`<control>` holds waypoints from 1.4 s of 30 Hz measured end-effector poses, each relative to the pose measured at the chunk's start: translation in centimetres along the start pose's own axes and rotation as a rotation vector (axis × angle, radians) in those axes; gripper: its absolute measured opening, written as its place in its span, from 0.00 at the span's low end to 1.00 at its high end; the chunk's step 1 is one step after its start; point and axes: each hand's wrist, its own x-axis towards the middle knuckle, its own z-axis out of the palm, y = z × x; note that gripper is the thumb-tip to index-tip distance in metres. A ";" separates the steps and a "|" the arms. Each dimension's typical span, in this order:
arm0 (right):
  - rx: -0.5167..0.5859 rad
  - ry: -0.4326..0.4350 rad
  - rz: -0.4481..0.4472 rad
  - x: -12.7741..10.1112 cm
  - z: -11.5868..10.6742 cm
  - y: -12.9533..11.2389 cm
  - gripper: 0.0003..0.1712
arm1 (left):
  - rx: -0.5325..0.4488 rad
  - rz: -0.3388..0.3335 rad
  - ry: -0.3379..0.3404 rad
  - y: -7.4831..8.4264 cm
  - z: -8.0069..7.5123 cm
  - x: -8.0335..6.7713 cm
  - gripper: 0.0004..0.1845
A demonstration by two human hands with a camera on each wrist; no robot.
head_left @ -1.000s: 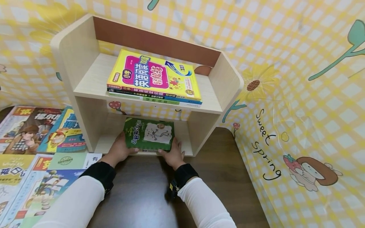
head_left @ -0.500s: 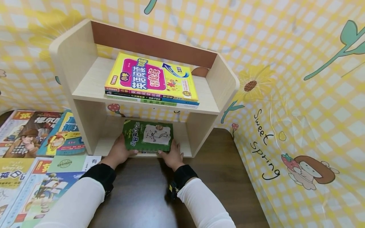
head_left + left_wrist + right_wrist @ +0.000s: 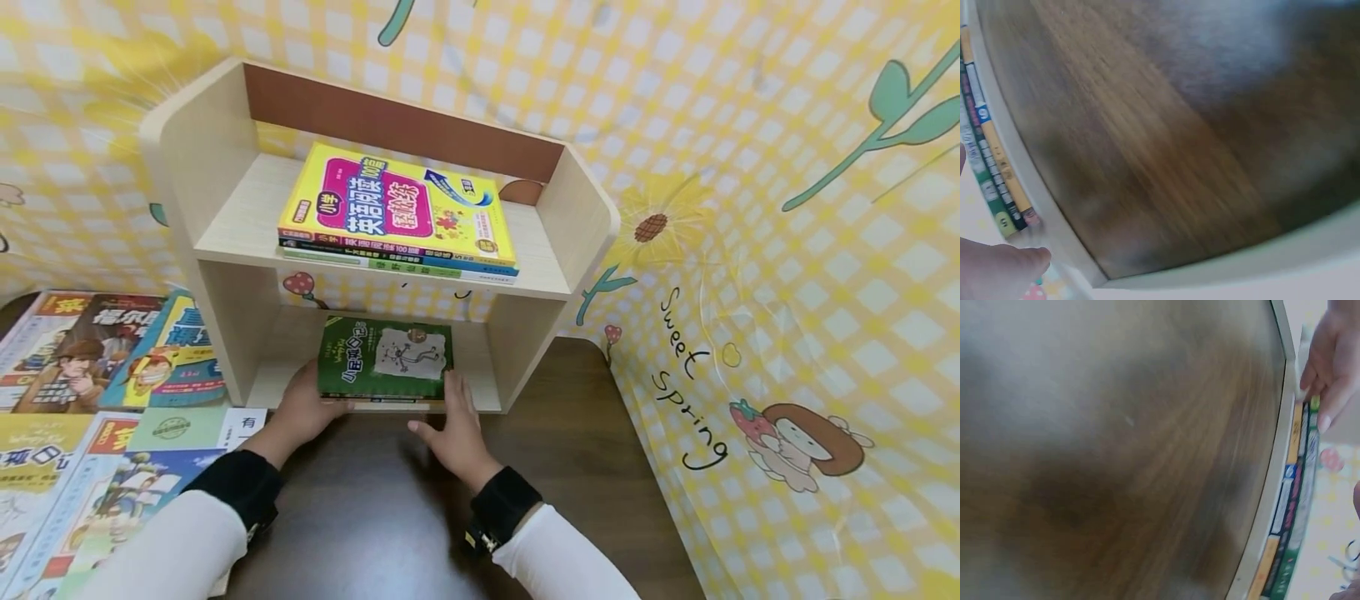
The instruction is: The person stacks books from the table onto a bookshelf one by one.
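Observation:
A green comic-covered book (image 3: pixel 386 358) tops a small stack on the lower shelf. Below it, dark and orange spines (image 3: pixel 1007 169) show in the left wrist view, lined up near the shelf's front edge. My left hand (image 3: pixel 303 408) is at the stack's left end, its thumb by the front edge and its other fingers partly hidden beside the books. My right hand (image 3: pixel 459 433) has straight fingers along the stack's right end, and its thumb points away from the books over the table. In the right wrist view the left hand (image 3: pixel 1335 362) appears at the far end of the spines.
The pale wooden two-tier shelf (image 3: pixel 225 308) stands on a dark table (image 3: pixel 360 500). A yellow book (image 3: pixel 397 204) lies on more books on the upper tier. Several books (image 3: pixel 90 358) are spread at the left. A checked yellow cloth (image 3: pixel 750 250) hangs behind and at the right.
My right thumb has come off the book's front edge and the right hand has spread and shifted slightly right. The left hand has slid a little left. The stack stays on the lower shelf.

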 end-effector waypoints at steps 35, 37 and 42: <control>0.049 -0.049 0.026 -10.2 0.6 -0.2 0.57 | 0.355 -0.748 0.014 -3.4 -9.9 -15.9 0.74; 0.052 -0.046 0.023 -10.4 0.4 -0.2 0.57 | 0.386 -0.750 0.010 -3.5 -10.0 -16.1 0.74; 0.058 -0.036 0.023 -10.9 0.0 0.1 0.56 | 0.429 -0.751 0.009 -3.3 -9.6 -16.2 0.71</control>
